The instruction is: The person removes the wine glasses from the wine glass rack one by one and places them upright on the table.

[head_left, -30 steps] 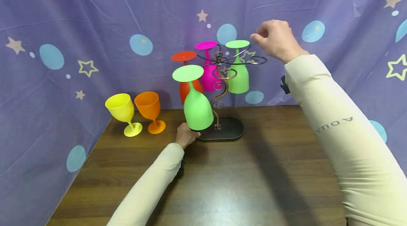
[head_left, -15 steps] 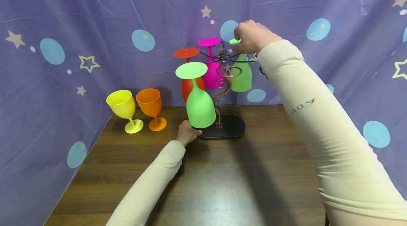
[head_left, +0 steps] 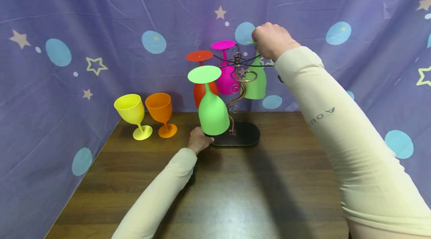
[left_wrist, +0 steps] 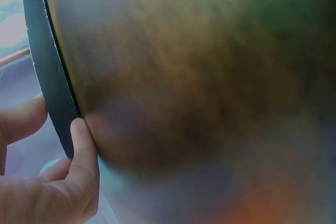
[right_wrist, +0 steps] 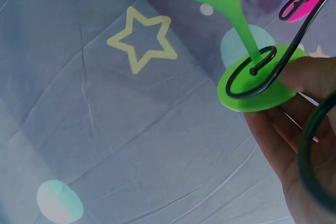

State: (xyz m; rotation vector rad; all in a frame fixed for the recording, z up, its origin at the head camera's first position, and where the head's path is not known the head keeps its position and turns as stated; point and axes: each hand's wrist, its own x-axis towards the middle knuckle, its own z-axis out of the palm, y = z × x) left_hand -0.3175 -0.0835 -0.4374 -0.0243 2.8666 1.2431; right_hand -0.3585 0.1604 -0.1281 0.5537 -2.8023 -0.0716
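1. Hands work well apart at a wire goblet rack [head_left: 243, 88] on a wood-grain tabletop [head_left: 219, 194]: the left hand [head_left: 198, 140] low, the right hand [head_left: 273, 39] raised.
2. Far left, a yellow goblet [head_left: 129, 109] stands upright on the tabletop, near a purple curtain [head_left: 101, 14].
3. Just beside it, an orange goblet [head_left: 159, 108] stands upright too.
4. At the left end of the rack's black base [head_left: 244, 134], the left hand grips the edge between thumb and fingers, as the left wrist view shows.
5. Above that hand, a red goblet [head_left: 199, 91] hangs upside down, its bowl partly hidden behind a front green goblet [head_left: 213, 115], also inverted.
6. Toward the middle, a magenta goblet [head_left: 226, 78] hangs foot up at the back of the rack, near the curling copper-toned post.
7. Right of the post, a rear green goblet [head_left: 256, 83] hangs foot up, its stem inside a dark wire loop [right_wrist: 244, 96] of the rack.
8. Clamped on that goblet's foot, the right hand sets its thumb on the bowl side and its fingers on the other, according to the right wrist view.
9. Pale sleeves [head_left: 343, 138] cover both forearms; stars and blue ovals pattern the curtain behind.
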